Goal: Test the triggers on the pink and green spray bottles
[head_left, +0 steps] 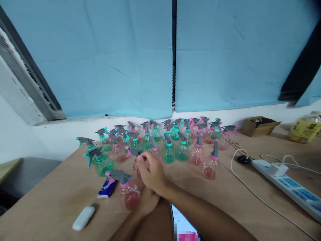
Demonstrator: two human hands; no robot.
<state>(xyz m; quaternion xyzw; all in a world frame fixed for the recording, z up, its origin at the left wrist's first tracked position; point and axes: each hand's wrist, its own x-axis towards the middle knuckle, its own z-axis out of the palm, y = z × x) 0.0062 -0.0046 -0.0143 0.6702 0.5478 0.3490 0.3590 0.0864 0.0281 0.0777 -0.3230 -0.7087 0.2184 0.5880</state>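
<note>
Fingers curled, the right hand (151, 172) sits at the neck of one pink spray bottle (136, 164) toward the front of the group on the wooden table (45, 207), though whether it clamps the neck I cannot tell; the left hand (149, 202) lies lower, partly hidden by the right wrist and a second, nearer pink bottle (129, 195), so its grip cannot be told either. From the left come one white case (83, 218), two green bottles (103, 164) at the group's left end, the farther partly covered by the nearer, and one blue packet (107, 190), its upper corner behind a pink trigger. Behind the hands stand upwards of a dozen more pink and green bottles, overlapping too much for a sure count. One phone (183, 219) shows right of the hands, partly covered by the right forearm, its lower end pixelated. Two green ones (168, 155) stand side by side near the middle, then two pink ones (210, 169). Farther right are one black disc (243, 159), one cardboard box (259, 129), one white charger (278, 169) on one power strip (291, 187), and one yellow-labelled container (304, 129), cut off by the edge.
</note>
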